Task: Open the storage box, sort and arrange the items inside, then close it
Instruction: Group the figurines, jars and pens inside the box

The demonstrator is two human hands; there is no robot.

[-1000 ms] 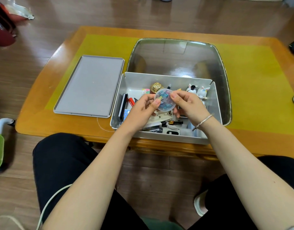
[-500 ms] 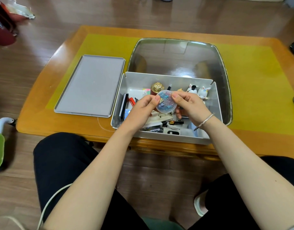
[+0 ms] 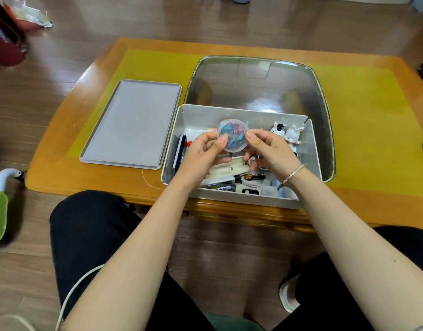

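Above the open storage box (image 3: 253, 201), a small clear round container (image 3: 233, 135) of coloured bits was held between both hands, the left hand (image 3: 203, 155) pinching its left edge and the right hand (image 3: 269, 149) pinching its right edge. The box's grey lid (image 3: 131, 124) lay flat on the table just left of the box, and two small white figurines (image 3: 287, 133) stood in the box's far right corner, just beyond the right hand's fingers.
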